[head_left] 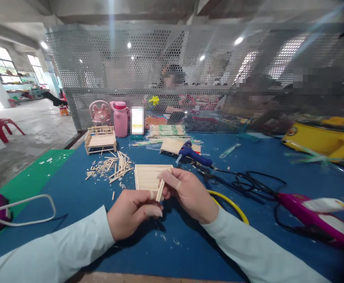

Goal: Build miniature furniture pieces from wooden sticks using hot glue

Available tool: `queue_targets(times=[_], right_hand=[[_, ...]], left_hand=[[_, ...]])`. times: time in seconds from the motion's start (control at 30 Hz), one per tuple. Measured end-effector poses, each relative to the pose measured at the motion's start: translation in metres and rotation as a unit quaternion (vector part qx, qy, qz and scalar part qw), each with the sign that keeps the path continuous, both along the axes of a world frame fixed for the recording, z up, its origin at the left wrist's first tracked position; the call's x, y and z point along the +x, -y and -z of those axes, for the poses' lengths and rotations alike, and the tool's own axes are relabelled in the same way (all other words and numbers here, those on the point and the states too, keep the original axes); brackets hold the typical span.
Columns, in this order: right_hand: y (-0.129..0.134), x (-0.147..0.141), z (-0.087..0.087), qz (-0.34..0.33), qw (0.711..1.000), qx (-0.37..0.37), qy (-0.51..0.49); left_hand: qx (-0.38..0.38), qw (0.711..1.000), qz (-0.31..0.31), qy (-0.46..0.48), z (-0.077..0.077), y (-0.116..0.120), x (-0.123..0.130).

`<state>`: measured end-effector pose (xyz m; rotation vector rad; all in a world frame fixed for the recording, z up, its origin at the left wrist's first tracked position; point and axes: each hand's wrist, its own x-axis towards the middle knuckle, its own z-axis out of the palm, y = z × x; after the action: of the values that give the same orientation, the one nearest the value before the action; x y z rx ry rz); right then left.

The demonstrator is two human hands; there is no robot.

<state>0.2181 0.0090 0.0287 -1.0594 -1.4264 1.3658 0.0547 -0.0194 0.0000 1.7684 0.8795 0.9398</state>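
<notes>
My left hand (138, 212) and my right hand (188, 190) meet over the blue table, closed on a few short wooden sticks (160, 190) held side by side. The right thumb and fingers pinch their upper end; the left fingers grip the lower end. Just behind the hands lies a flat panel of wooden sticks (148, 177), partly covered by them. Further left is a loose pile of cut sticks (120, 165). A small stick-built bed-like model (101, 140) stands behind that pile. Beyond the panel, a blue glue gun (195, 155) rests near another wooden panel (172, 146).
Bundled sticks (167, 130), a pink bottle (120, 120) and a lit phone (137, 120) stand along a perforated metal screen (116, 63). Black cables (248, 181), a purple power strip (316, 216) and a yellow pot (322, 139) occupy the right. People sit behind the screen.
</notes>
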Motion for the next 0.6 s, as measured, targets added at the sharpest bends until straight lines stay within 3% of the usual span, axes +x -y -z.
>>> queue_targets(times=[0.27, 0.5, 0.6], right_hand=[[0.0078, -0.0034, -0.0039, -0.015, 1.000, 0.002, 0.020], [0.0080, 0.0008, -0.0066, -0.016, 0.993, 0.070, 0.098], [0.0079, 0.0002, -0.0066, -0.019, 0.990, 0.075, 0.120]], left_hand=[[-0.002, 1.000, -0.027, -0.011, 0.0014, 0.0012, 0.0025], [-0.122, 0.992, 0.027, -0.016, -0.0008, 0.0023, 0.0048], [-0.157, 0.986, 0.026, 0.041, -0.0038, 0.0036, 0.0071]])
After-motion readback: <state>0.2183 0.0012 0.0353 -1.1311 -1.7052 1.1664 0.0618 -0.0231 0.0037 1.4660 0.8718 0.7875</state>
